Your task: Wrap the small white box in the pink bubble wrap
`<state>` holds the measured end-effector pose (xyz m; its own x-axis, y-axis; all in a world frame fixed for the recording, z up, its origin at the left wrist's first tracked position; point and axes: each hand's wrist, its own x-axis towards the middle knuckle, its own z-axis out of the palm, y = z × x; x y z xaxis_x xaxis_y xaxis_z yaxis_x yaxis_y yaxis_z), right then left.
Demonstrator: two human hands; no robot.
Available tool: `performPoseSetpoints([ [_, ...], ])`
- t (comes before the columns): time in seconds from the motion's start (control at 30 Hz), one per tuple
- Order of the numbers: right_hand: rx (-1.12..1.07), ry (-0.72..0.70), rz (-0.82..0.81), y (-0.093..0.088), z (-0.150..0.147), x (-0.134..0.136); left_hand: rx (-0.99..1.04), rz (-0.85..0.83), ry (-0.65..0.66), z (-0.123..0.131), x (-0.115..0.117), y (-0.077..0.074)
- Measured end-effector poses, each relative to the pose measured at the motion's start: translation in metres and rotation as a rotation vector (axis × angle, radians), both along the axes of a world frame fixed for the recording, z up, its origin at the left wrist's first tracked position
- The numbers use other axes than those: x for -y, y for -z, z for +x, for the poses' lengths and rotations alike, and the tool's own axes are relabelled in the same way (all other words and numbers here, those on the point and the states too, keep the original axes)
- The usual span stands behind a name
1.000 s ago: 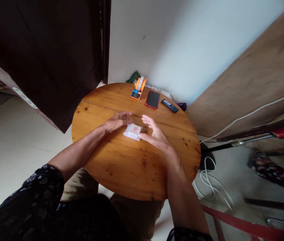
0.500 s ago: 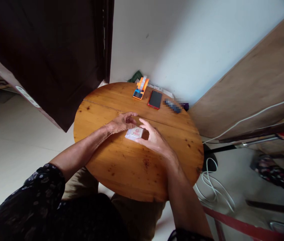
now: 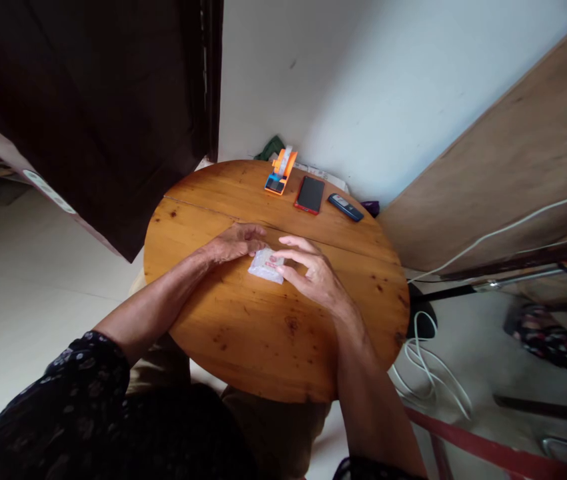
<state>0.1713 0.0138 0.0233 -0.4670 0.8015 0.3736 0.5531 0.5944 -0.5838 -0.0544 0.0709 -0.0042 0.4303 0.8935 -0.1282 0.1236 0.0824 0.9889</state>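
Note:
A small packet (image 3: 267, 272) in clear, crinkled plastic with red print on its white face lies on the wooden table. At its upper left is my left hand (image 3: 236, 243), fingers loosely curved and apart, the thumb side against or very near the packet's edge. My right hand (image 3: 316, 275) is at the right side, its fingers spread. Some of those fingertips reach over the packet's right edge and cover part of the print; whether they press on it I cannot tell.
At the table's (image 3: 263, 340) far side are an orange tape dispenser (image 3: 281, 172), a smartphone (image 3: 310, 195) with a red edge and a dark handheld device (image 3: 345, 207). A wall (image 3: 388, 80) rises behind. White cable (image 3: 431, 373) loops on the floor at right.
My right hand has opened from its curved hold around the packet, fingers now spread over the right edge. The packet looks flatter on the table. My left hand has shifted slightly left.

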Motion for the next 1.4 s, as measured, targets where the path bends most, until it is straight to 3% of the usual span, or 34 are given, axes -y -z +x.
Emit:
performPoseSetpoints([
  [0.17, 0.022, -0.012, -0.01, 0.0, 0.001, 0.0, 0.003, -0.024, 0.048, 0.001, 0.003, -0.004],
  [0.33, -0.066, 0.029, 0.003, -0.003, 0.008, -0.002, -0.109, -0.02, -0.013, 0.001, 0.007, -0.014],
  [0.57, -0.034, 0.001, 0.056, 0.011, -0.006, -0.003, -0.169, -0.044, -0.016, 0.0, 0.008, -0.02],
  [0.7, -0.025, 0.006, 0.151, 0.015, -0.008, -0.004, -0.167, -0.026, -0.004, 0.0, 0.006, -0.015],
  [0.87, 0.169, 0.057, 0.381, 0.015, -0.01, -0.001, -0.189, -0.012, 0.018, 0.0, 0.006, -0.013],
  [0.97, 0.239, 0.11, 0.434, 0.015, -0.016, 0.001, -0.186, -0.016, 0.015, 0.001, 0.007, -0.014],
  [1.27, -0.044, 0.246, 0.313, 0.013, -0.011, -0.002, -0.115, 0.092, 0.171, -0.001, 0.009, -0.008],
  [1.4, -0.174, 0.308, 0.289, 0.012, -0.012, -0.001, 0.106, 0.069, 0.268, 0.008, 0.018, -0.001],
])
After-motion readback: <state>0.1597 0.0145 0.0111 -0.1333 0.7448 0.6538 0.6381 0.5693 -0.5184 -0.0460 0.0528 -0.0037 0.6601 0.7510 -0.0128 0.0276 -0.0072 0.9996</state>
